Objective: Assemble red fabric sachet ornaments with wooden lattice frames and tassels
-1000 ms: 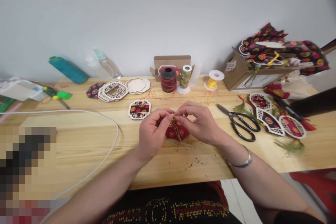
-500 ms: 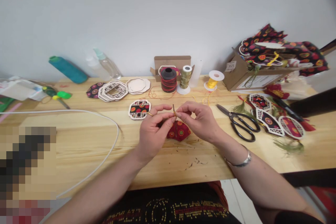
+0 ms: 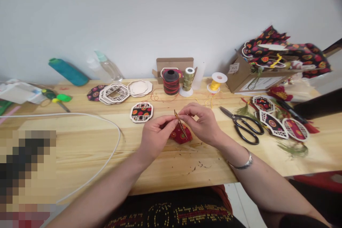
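Note:
Both hands meet near the middle of the wooden table. My left hand (image 3: 159,133) pinches one side of a thin, dark-edged piece (image 3: 182,127), seen almost edge-on. My right hand (image 3: 201,121) pinches its upper part, the fingertips of the two hands nearly touching. Something yellowish shows at the fingertips, too small to make out. Below the fingers lies a red patterned fabric piece (image 3: 181,137), partly covered by the thin piece. A framed octagonal ornament (image 3: 141,112) lies flat just beyond my left hand.
Black-handled scissors (image 3: 247,126) and finished ornaments (image 3: 274,124) lie right. Behind stand a red-black thread spool (image 3: 171,82), a gold one (image 3: 188,80) and a yellow one (image 3: 215,84). A cardboard box (image 3: 240,74) holds fabric. A white cable (image 3: 117,142) curves at left.
The thin piece has turned, so its lower end now leans right over the red fabric. My left fingers have drawn in closer together. The view has shifted slightly.

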Available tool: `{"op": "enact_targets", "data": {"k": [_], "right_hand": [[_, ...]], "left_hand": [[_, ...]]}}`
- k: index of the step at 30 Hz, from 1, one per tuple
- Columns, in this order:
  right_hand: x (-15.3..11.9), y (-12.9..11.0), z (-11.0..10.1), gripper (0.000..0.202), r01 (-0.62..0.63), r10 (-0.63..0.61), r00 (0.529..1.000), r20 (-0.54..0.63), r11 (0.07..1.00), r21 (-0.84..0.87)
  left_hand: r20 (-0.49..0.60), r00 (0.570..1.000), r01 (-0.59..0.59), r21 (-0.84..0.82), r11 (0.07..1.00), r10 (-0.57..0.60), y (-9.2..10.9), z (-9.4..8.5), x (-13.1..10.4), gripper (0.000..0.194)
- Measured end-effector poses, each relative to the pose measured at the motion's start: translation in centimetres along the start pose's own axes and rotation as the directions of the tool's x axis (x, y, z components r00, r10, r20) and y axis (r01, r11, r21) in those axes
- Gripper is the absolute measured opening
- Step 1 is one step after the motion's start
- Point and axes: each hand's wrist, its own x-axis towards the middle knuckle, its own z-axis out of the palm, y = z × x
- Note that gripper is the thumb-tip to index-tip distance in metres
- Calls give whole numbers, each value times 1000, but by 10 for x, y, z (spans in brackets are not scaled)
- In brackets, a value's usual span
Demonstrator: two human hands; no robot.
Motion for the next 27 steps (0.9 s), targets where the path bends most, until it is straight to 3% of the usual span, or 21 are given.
{"op": "enact_targets", "data": {"k": [3,7,13,21,27], "right_hand": [[1,1,0,9,-17,17,1000,2,1000,21],[4,4,-2,10,-147,142,989,48,983,114],[8,8,-8,12,-373,336,922,191,905,205],[9,10,-12,11,-414,369,886,281,902,121],[8,11,-6,11,-315,295,923,248,948,42]], "left_hand": [[21,999,36,-22,999,-36,0,-1,1,13],[21,996,88,-67,994,-87,-2,-2,2,17],[0,994,106,-97,990,-107,-6,-2,4,17],[-1,990,140,-133,981,-141,-7,-3,5,19],[10,992,123,-106,987,-122,-7,-3,4,20]]}}
